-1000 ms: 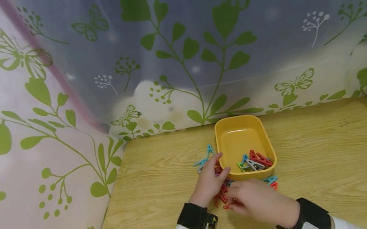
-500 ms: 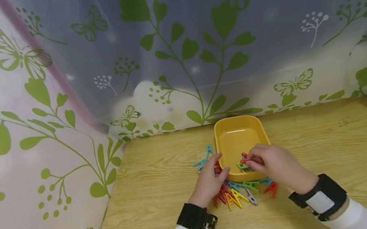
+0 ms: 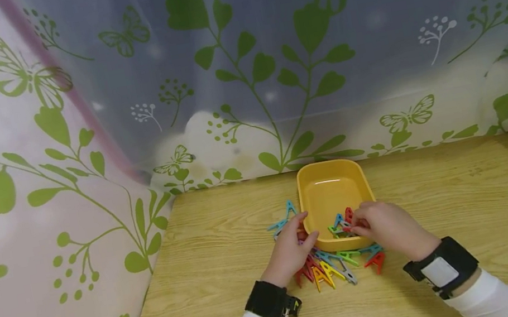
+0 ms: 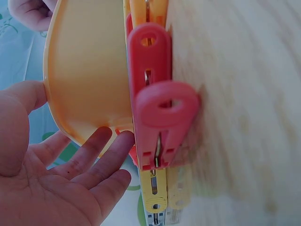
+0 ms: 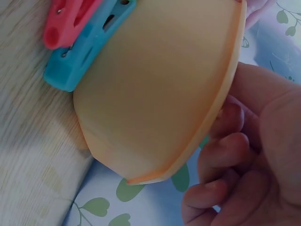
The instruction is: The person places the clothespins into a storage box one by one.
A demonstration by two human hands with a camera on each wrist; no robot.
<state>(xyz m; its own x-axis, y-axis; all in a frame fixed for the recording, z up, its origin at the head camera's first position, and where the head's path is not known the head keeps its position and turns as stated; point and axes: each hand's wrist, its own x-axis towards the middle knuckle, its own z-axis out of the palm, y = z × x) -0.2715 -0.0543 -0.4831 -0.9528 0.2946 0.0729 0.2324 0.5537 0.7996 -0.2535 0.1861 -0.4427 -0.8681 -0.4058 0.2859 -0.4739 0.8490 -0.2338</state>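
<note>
- Container (image 3: 334,195), yellow with rounded corners: on the wooden table (image 3: 462,212), close to the printed curtain (image 3: 238,70) at the back.
- Contents, gathered at the near end: a small cluster of clips, with a blue clip (image 3: 338,219), a green clip (image 3: 333,231) and a red clip (image 3: 348,214) among them; the far part of the floor shows bare.
- Left hand (image 3: 287,254): at the container's left wall. Fingers extended and parted, thumb touching the rim, fingertips by the outer face.
- Right hand (image 3: 390,225): over the container's near right corner. Fingers bent, thumb and forefinger together low inside the rim. A bit of red shows at the tips; from where I stand I cannot tell whether it is gripped or merely touched.
- Loose clips, along the near wall outside: an orange clip (image 3: 322,276) and a yellow clip (image 3: 332,269) side by side, a grey clip (image 3: 349,273), a lime clip (image 3: 348,257), and a scarlet clip (image 3: 376,262) beside a teal clip (image 3: 371,250) toward the right corner.
- Loose clips, left side: light-blue clips (image 3: 290,208) beyond the left hand; others partly hidden beneath it.
- Wearer: black straps (image 3: 448,263) on both wrists, white sleeves (image 3: 492,292).
</note>
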